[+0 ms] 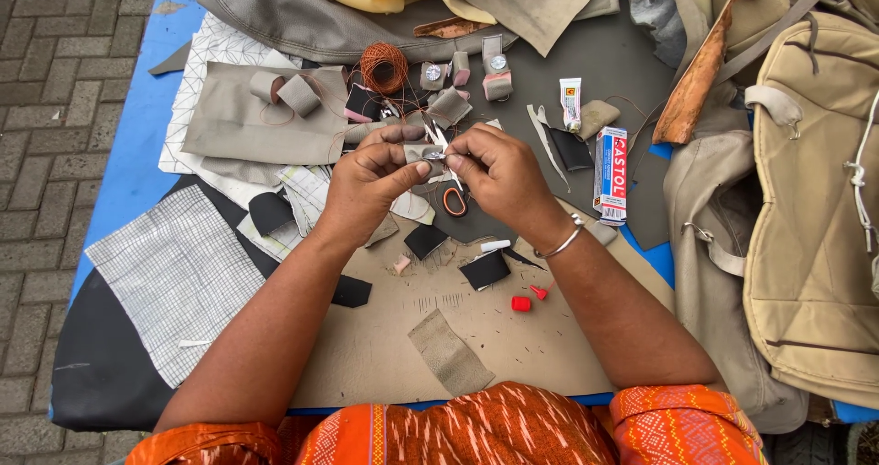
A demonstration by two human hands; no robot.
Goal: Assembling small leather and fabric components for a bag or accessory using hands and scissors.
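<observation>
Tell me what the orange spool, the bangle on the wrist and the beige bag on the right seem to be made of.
Orange spool: wound thread, matte and fibrous, strands visibly coiled.
Bangle on the right hand's wrist: probably metal, silvery with a bright glint.
Beige bag: woven fabric like canvas, matte, with stitched seams and soft folds.

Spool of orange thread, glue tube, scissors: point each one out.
spool of orange thread (383, 67), head view, on the middle of the wound thread.
glue tube (570, 102), head view, on the white body of the tube.
scissors (454, 200), head view, on the orange handle loop.
</observation>
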